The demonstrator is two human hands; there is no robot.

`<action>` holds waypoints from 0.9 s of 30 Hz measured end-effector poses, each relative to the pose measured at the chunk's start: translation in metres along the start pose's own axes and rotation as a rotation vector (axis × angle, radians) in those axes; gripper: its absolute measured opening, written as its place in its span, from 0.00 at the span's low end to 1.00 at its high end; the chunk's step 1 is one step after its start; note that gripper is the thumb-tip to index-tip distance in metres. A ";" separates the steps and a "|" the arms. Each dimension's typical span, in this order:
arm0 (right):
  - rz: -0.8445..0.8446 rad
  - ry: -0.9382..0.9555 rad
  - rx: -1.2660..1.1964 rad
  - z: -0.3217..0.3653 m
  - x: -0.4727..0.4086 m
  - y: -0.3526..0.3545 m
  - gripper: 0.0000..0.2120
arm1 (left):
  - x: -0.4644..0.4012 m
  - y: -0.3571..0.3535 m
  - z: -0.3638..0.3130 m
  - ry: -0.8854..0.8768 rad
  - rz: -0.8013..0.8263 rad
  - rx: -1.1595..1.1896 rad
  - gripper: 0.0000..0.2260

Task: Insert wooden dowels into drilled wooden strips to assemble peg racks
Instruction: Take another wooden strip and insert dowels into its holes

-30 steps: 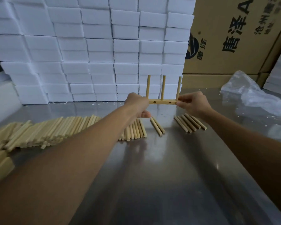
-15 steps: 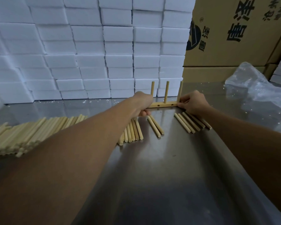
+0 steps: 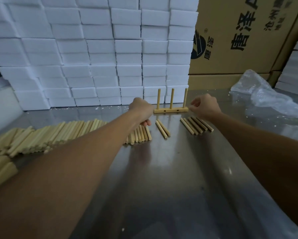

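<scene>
While loose dowels (image 3: 196, 125) lie nearest on my steel table (image 3: 162, 178), my left hand (image 3: 141, 112) and right hand (image 3: 204, 107) — both loosely curled, gripping nothing — flank the upright three-peg rack (image 3: 170, 110), foam blocks (image 3: 110, 57) behind.

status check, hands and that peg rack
Left hand and right hand both off, empty. Peg rack standing on steel table, three dowels upright. Nothing in the way.
</scene>
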State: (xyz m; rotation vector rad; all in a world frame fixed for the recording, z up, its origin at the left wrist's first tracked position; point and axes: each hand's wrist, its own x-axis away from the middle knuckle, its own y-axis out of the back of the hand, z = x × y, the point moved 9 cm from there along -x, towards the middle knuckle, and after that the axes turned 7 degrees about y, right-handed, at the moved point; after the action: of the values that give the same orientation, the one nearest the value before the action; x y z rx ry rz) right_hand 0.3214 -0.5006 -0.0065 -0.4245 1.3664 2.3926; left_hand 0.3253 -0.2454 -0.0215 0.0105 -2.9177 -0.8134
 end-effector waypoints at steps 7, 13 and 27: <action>0.050 0.040 -0.036 0.040 0.051 0.002 0.09 | 0.072 0.035 0.023 -0.166 -0.170 -0.043 0.12; 0.136 0.071 -0.097 0.073 0.110 -0.021 0.07 | 0.130 0.063 0.061 -0.269 -0.304 -0.216 0.14; 0.080 0.137 -0.203 0.112 0.172 -0.041 0.04 | 0.208 0.222 0.109 -0.089 -0.768 -0.846 0.05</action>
State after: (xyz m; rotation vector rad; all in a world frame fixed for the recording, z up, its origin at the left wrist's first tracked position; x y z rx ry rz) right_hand 0.1762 -0.3579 -0.0559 -0.6084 1.2199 2.6224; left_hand 0.1118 -0.0071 0.0227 1.0618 -2.3393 -2.1031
